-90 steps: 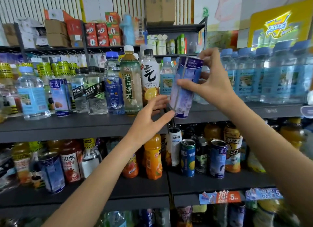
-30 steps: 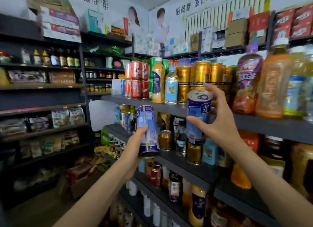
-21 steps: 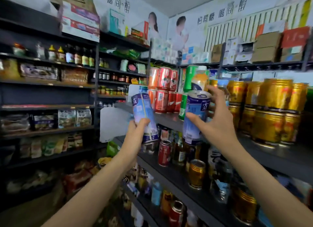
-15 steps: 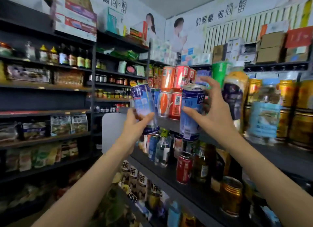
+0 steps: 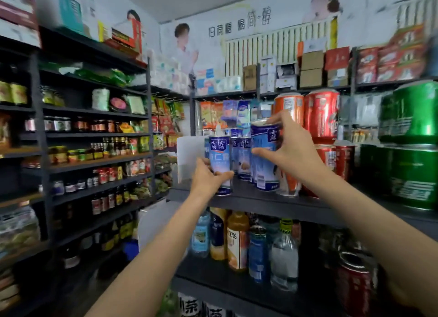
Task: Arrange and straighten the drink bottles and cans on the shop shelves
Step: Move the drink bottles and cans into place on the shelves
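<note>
My left hand [image 5: 208,177] grips a blue and white can [image 5: 220,160] near its base, upright at the left end of the dark upper shelf [image 5: 251,200]. My right hand [image 5: 289,155] holds a second, matching blue can [image 5: 264,151] from the side, its bottom at or just above the shelf. Between and behind them stand more cans of the same kind [image 5: 243,155]. Stacked red cans [image 5: 320,117] rise right behind my right hand.
Green cans [image 5: 412,146] are stacked at the right on the same shelf. A white divider panel [image 5: 189,158] stands at the shelf's left end. Bottles and cans [image 5: 237,241] fill the shelf below. Jars and snack packs line the dark shelving [image 5: 94,136] on the left.
Both hands carried their blue cans leftward along the aisle, past gold and red cans. The cans have come down to the shelf's left end beside matching cans.
</note>
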